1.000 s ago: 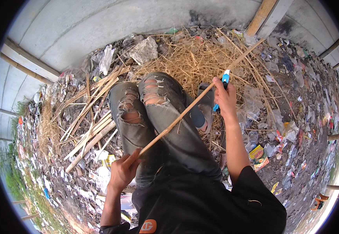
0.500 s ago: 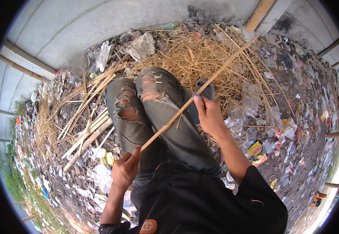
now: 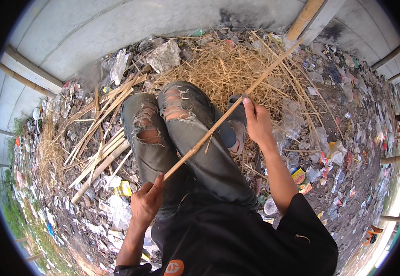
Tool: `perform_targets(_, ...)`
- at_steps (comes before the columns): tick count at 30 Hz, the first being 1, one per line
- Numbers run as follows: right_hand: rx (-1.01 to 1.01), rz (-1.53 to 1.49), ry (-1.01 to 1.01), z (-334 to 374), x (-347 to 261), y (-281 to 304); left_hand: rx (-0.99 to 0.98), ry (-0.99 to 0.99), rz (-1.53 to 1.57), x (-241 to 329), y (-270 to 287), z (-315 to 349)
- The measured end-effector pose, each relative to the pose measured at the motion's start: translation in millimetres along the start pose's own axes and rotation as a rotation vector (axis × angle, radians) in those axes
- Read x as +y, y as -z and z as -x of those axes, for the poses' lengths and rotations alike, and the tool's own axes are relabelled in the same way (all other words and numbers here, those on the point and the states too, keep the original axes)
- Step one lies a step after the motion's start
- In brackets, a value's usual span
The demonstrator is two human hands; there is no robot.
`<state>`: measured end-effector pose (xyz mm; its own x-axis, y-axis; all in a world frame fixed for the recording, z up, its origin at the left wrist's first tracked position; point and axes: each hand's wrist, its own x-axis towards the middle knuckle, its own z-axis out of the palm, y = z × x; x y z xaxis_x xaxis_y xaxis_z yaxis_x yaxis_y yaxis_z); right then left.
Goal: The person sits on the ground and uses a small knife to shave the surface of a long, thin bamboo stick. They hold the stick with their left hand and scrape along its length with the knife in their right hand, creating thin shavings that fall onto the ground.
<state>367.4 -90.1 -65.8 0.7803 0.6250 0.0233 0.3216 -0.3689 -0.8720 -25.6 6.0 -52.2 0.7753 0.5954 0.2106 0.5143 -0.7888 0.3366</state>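
clearly, one long stick (image 3: 213, 130) is held aslant by both hands, laid from seven o'clock up to half past one across the ripped trousers (image 3: 216, 172). its near end is clasped in the grip of the left hand (image 3: 147, 198), at seven; towards half past two it is pinched under the thumb of the right hand (image 3: 259, 123), whose fingers are mostly hidden, so the firmness cannot be told. a thin sliver (image 3: 207, 147) is seen hanging from its middle.

for steady handling, the near end is best kept anchored, the stick braced, and that sliver avoided by bare skin.

the far end is pointed at the post (image 3: 305, 19) at one; its gap from the wall (image 3: 154, 18) cannot be judged, so swings that way are best kept short. straw (image 3: 230, 64) is spread at twelve, loose sticks (image 3: 102, 171) at nine; more room seems offered toward three.
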Motion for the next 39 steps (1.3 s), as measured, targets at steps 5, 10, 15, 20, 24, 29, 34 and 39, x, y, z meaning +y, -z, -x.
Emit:
perform_targets(5,-0.045,0.010,-0.039,-1,-1,0,-0.007,-0.008,-0.033,0,-2,2)
perform_targets(10,-0.164,-0.053,-0.092,2,12,0,-0.022,-0.012,-0.026,1,-4,2)
perform_targets(15,-0.355,-0.070,0.129,63,-11,-44,-0.074,0.084,0.134,22,2,-14)
perform_targets(20,-0.383,-0.058,0.113,53,-22,-36,-0.044,0.079,0.110,21,-1,-12)
perform_targets(24,-0.304,-0.051,0.092,54,-23,-35,-0.042,0.099,0.137,27,-3,-19)
perform_targets(29,-0.349,-0.088,0.097,56,-21,-40,-0.053,0.136,0.226,37,-6,-29)
perform_targets(34,-0.490,-0.187,-0.009,53,-14,-35,-0.064,0.154,0.278,44,-4,-40)
perform_targets(39,-0.735,-0.469,-0.328,41,-21,-21,-0.072,0.165,0.369,45,1,-46)
